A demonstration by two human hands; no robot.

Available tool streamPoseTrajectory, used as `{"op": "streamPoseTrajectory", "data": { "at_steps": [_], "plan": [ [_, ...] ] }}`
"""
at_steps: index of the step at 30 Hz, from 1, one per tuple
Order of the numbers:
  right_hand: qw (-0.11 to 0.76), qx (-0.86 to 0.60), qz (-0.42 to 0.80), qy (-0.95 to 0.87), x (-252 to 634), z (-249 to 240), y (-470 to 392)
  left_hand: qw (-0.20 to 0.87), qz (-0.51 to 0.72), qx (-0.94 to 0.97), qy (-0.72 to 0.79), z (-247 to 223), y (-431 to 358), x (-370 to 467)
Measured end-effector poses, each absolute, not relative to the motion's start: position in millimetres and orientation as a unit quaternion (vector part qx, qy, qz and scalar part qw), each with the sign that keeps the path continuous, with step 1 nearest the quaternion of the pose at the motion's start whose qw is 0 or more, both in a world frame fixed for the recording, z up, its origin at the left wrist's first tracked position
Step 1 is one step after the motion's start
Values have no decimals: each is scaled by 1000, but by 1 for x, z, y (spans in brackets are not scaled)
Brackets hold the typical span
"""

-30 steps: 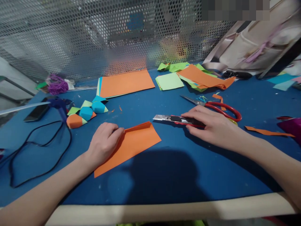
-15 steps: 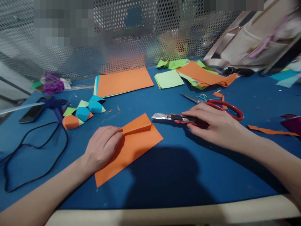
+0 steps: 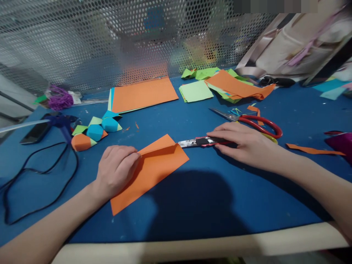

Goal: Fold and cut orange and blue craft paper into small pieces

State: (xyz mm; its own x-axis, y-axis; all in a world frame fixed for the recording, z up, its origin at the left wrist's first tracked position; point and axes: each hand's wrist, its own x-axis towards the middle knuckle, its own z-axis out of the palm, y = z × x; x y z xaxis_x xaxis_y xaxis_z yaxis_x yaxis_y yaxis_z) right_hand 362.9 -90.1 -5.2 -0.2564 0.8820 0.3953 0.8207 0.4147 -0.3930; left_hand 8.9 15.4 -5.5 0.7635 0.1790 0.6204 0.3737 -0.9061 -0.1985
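My left hand [image 3: 118, 170] presses on a folded sheet of orange paper [image 3: 159, 167], its fingers together and bent over the left part. The fold runs slantwise along the paper, with its upper layer a little raised at the right end. In my right hand [image 3: 242, 145] is a utility knife [image 3: 202, 142], held nearly flat with the thumb below and fingers above. The knife's blade points left and its tip reaches the right end of the fold. Just beyond the right hand lie red-handled scissors [image 3: 261, 120], partly covered by that hand.
Beyond the hands are stacked orange sheets [image 3: 145, 96], pale green squares [image 3: 195, 91] and orange strips [image 3: 236, 84]. Folded paper pieces [image 3: 95, 132], a blue glue gun [image 3: 62, 126], its black cable [image 3: 77, 165] and a phone [image 3: 34, 132] lie left. A perforated metal panel [image 3: 90, 47] stands behind.
My right hand has brought the knife slightly left and down, so its blade now meets the paper's fold end. The left hand stays on the paper. The whole view has shifted slightly.
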Motion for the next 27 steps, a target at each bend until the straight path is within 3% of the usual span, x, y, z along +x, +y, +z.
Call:
{"op": "streamPoseTrajectory", "data": {
  "at_steps": [15, 20, 27],
  "plan": [
    [255, -502, 119, -818, 386, -9, -94, 81, -285, -930, -217, 2, 17, 15],
    [252, -495, 102, -825, 384, -8, -98, -11, -119, -990, -75, 11, 29, 20],
    [246, -501, 95, -825, 383, -11, -102, -64, 74, -990, -101, -6, 41, 27]
  ]
}}
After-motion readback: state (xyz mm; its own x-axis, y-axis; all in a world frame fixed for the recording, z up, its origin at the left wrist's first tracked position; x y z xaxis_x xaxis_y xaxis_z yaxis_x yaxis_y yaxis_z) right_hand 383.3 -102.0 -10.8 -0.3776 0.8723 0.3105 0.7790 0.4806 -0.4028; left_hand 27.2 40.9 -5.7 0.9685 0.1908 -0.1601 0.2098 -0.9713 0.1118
